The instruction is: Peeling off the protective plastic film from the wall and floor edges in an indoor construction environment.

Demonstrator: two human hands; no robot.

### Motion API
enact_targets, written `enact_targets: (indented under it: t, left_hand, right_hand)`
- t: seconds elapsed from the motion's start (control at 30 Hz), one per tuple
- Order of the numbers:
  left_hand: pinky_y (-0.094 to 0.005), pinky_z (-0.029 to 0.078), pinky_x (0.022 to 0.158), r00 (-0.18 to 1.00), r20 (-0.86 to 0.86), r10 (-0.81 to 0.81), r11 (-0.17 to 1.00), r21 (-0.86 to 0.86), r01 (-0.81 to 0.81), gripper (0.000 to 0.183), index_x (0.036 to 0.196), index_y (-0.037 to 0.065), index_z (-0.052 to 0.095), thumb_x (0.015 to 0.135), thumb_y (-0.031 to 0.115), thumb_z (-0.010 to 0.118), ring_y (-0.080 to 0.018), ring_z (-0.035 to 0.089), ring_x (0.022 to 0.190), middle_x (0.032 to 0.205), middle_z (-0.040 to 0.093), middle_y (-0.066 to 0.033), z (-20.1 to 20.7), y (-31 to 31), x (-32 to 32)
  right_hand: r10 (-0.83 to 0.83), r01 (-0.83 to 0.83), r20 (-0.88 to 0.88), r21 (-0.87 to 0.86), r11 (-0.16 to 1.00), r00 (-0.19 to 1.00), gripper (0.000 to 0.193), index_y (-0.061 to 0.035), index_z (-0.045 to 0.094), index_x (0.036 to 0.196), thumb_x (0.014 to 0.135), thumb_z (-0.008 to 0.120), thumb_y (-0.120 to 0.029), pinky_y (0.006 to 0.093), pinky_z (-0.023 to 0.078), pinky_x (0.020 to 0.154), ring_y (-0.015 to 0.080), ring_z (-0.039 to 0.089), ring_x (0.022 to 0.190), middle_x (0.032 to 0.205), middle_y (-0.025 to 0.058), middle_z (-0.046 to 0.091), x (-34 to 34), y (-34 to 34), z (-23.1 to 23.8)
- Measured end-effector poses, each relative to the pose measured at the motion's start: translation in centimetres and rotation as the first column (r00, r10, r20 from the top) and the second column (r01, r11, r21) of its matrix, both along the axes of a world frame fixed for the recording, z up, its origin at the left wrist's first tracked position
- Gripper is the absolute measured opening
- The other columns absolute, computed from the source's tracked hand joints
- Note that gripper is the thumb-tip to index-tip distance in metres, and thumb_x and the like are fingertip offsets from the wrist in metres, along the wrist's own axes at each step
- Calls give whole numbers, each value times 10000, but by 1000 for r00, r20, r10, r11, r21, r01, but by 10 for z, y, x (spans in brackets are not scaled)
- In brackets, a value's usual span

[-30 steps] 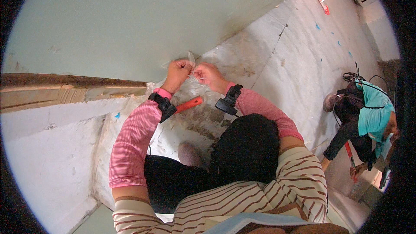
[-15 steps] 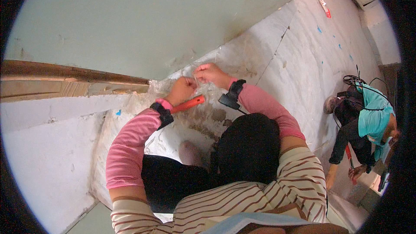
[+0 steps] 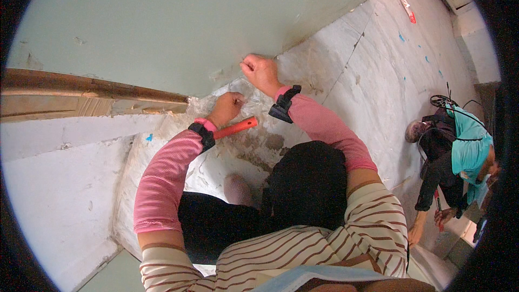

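Bare left hand (image 3: 227, 109) and bare right hand (image 3: 260, 70), apart, above a stained whitish floor (image 3: 373, 92).
Fingers of both curl inward; cannot tell whether they grip anything. A red cylindrical handle (image 3: 238, 127) lies just nearer than the left; a flat pale-green panel (image 3: 178, 32) stands beyond.

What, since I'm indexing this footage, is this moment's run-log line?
left hand: curled, beside red handle | right hand: curled, in front of pale green panel | grips: unclear | co-worker: at right, bent forward
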State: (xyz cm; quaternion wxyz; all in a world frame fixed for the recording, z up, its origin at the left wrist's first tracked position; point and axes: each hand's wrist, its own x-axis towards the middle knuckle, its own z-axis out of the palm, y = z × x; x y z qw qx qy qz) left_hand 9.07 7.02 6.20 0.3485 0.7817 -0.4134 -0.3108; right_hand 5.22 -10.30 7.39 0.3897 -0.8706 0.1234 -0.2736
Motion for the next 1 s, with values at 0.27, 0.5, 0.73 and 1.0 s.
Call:
enact_targets:
  t: [0.27, 0.5, 0.73, 1.0]
  left_hand:
    - [-244, 441, 476, 969, -247, -25, 998, 51, 39, 171, 888, 19, 620, 827, 29, 460, -88, 489, 515, 625, 532, -8, 4, 10, 13]
    - [-240, 473, 525, 756, -557, 343, 936, 134, -326, 187, 915, -10, 617, 772, 17, 500, -109, 539, 586, 701, 568, -30, 16, -1, 29]
    - [-249, 451, 514, 623, -668, 406, 862, 54, -503, 187, 826, 23, 603, 836, 200, 545, -98, 518, 575, 708, 562, -19, 46, -16, 34]
    - [-244, 428, 492, 922, -231, 310, 951, 91, -297, 215, 719, -17, 589, 807, 175, 544, -99, 508, 514, 606, 542, -17, 33, -13, 35]
  right_hand:
    - [177, -158, 82, -197, 968, 981, 113, -64, 485, 638, 689, 581, -95, 402, 400, 509, 296, 518, 582, 601, 106, 513, -1, -4, 7]
    - [278, -211, 155, -346, 914, 948, 136, -61, 468, 624, 671, 594, -77, 373, 389, 521, 267, 501, 584, 595, 81, 485, -8, 0, 10]
    - [368, -353, -67, -481, 802, 927, 92, -93, 512, 733, 696, 573, -152, 359, 409, 652, 223, 516, 742, 738, 33, 529, -24, 5, 5]
    - [501, -439, 61, -399, 805, 863, 87, -84, 531, 725, 727, 573, -160, 326, 421, 587, 203, 535, 678, 697, 40, 540, -40, 30, -18]
